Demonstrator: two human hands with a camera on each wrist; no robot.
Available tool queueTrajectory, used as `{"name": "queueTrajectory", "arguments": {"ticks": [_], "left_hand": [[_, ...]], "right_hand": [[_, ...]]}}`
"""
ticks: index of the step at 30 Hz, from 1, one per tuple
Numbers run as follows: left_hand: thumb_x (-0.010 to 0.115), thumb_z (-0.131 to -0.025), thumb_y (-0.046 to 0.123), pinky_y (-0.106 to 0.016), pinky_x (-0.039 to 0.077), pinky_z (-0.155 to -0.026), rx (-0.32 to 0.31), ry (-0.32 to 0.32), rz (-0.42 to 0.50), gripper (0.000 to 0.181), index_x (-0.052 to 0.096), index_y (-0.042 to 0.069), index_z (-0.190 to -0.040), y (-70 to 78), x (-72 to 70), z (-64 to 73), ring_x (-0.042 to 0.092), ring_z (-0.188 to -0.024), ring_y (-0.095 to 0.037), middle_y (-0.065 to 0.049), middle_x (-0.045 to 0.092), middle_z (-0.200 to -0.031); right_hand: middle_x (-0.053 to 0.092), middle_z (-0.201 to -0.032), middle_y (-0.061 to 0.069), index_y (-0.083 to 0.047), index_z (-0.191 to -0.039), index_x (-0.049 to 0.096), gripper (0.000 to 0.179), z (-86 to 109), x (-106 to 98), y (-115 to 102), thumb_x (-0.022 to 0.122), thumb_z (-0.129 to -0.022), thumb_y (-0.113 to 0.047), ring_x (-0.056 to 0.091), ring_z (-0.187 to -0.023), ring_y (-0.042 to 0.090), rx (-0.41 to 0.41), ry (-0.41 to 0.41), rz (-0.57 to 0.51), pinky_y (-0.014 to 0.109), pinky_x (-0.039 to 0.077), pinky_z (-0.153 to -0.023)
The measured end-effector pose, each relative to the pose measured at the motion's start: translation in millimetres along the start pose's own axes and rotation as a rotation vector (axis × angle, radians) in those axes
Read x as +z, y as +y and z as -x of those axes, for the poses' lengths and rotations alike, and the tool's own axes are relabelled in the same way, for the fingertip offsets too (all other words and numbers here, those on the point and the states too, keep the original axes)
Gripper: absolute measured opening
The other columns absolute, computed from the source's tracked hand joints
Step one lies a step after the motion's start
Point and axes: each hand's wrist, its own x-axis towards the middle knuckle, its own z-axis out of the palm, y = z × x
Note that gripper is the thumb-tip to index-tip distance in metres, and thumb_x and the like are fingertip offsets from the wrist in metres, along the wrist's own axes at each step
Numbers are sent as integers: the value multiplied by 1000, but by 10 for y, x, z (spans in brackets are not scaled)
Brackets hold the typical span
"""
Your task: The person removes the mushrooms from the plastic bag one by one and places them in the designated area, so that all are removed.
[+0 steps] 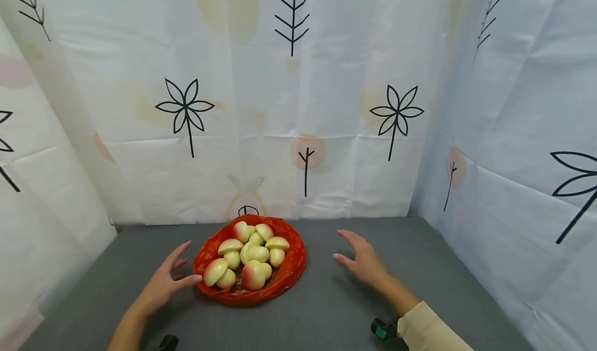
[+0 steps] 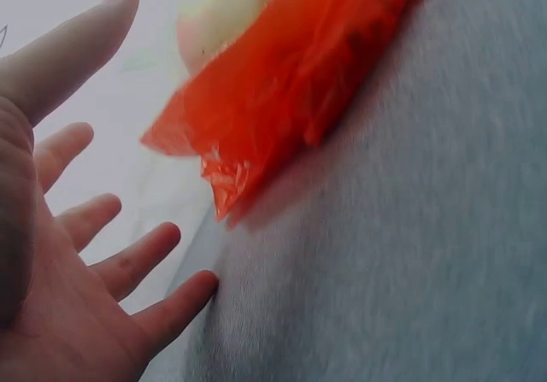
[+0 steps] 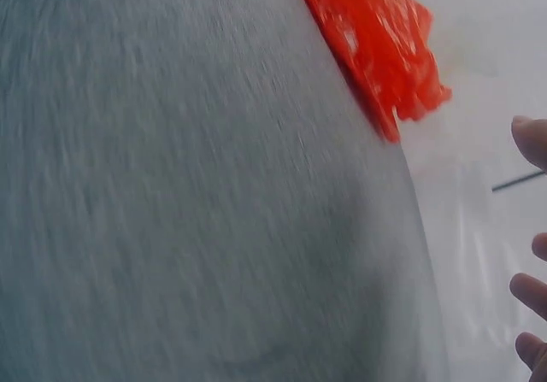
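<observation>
A red plastic bag (image 1: 295,268) with its edge rolled open sits on the grey table, holding several mushroom-shaped pieces (image 1: 254,274) in pale yellow-green with some pink-red caps. My left hand (image 1: 160,283) hovers at the bag's left side, fingers spread, thumb tip right by the rim. In the left wrist view the spread fingers (image 2: 154,258) stand apart from the crinkled red plastic (image 2: 273,83). To the right of the bag, my right hand (image 1: 366,260) is held over the table with fingers extended and nothing in it. Only its fingertips (image 3: 532,292) show in the right wrist view.
The grey table (image 1: 326,309) runs back to a white cloth wall (image 1: 261,174) printed with black plant drawings. Similar cloth walls close off the left and right sides. A dark wrist device (image 1: 384,330) sits by my right sleeve.
</observation>
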Motion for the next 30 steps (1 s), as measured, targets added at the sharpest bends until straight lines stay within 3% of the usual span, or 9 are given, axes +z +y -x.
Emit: {"name": "queueTrajectory", "arguments": {"ticks": [7, 12, 18, 24, 30], "left_hand": [[73, -86, 28, -62, 37, -98, 26, -50, 60, 91, 16, 15, -156, 31, 91, -20, 28, -133, -53, -25, 12, -157], [74, -85, 25, -63, 37, -98, 60, -77, 83, 92, 16, 15, -156, 19, 163, -29, 32, -131, -51, -26, 18, -154], [76, -84, 25, -65, 29, -103, 27, -111, 121, 96, 15, 15, -157, -24, 239, -56, 27, -135, -45, -24, 19, -155], [78, -82, 27, -67, 26, -103, 26, -123, 79, 100, 13, 10, -156, -42, 288, -68, 23, -137, -48, -27, 15, -155], [76, -84, 33, -64, 30, -103, -4, -126, 29, 97, 15, 8, -156, -31, 305, -76, 28, -135, -47, -27, 20, -154]], "right_hand": [[48, -142, 18, -5, -141, 50, 65, -50, 147, -199, 77, -85, -24, 44, -131, 36, 22, 12, -87, 57, 35, -103], [46, -145, 16, -7, -142, 49, 66, -128, 248, -400, 76, -85, -25, 43, -132, 33, 30, 27, -147, 54, 35, -104], [45, -146, 15, -8, -143, 48, 66, -210, 404, -622, 75, -86, -27, 42, -133, 32, 4, 34, -222, 54, 36, -104], [45, -146, 16, -8, -142, 48, 64, -285, 568, -805, 74, -86, -26, 42, -133, 33, -42, 50, -269, 55, 36, -104], [44, -144, 20, -6, -141, 48, 62, -349, 750, -992, 74, -86, -21, 42, -132, 35, -31, 51, -336, 57, 35, -104]]}}
